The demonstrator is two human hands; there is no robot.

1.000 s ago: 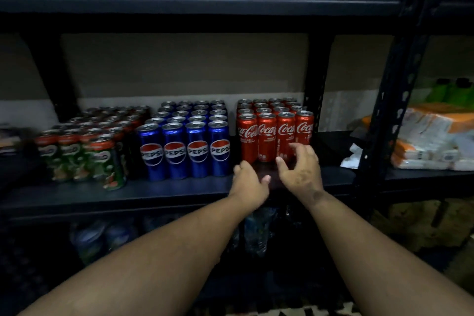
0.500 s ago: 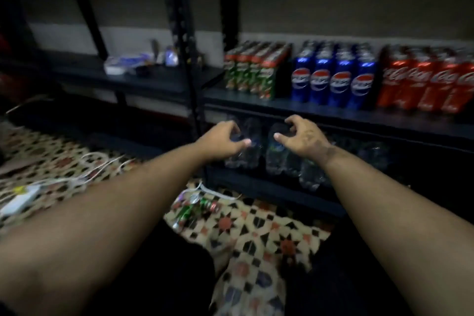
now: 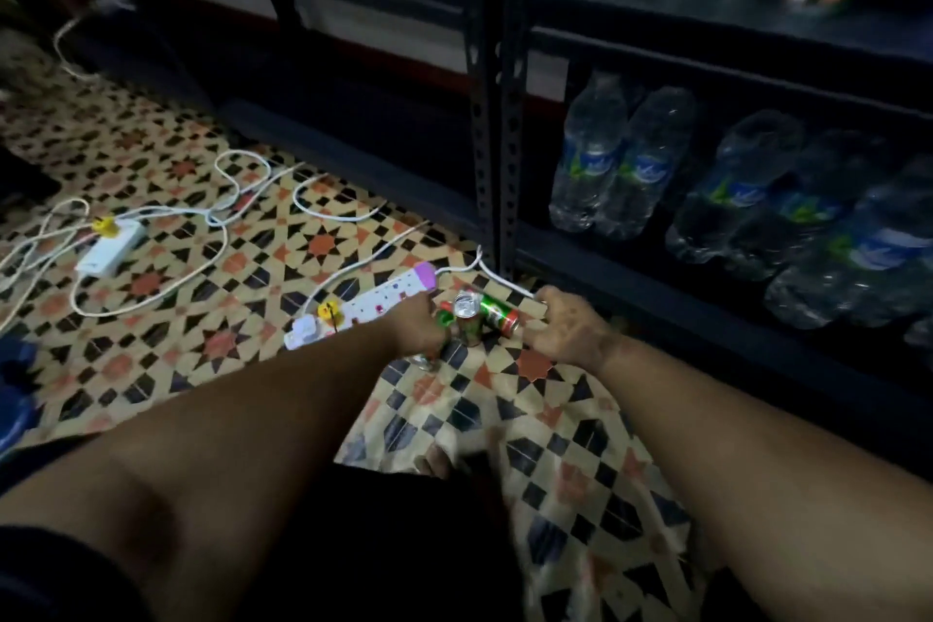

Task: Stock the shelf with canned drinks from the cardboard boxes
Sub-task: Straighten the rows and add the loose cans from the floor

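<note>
Both hands are down at a small cluster of green cans (image 3: 477, 313) on the patterned floor (image 3: 510, 399), just in front of the shelf upright (image 3: 497, 116). The left hand (image 3: 419, 326) appears curled against the nearest upright can, though blur leaves the grip uncertain; the right hand (image 3: 568, 326) sits just beside the can lying on its side, fingers loosely bent, and I cannot tell whether it touches. The pickup would go best by wrapping each can round its middle, righting the tipped one first, and lifting clear of the power strip (image 3: 363, 306) and its white cable (image 3: 505, 280) close by.
</note>
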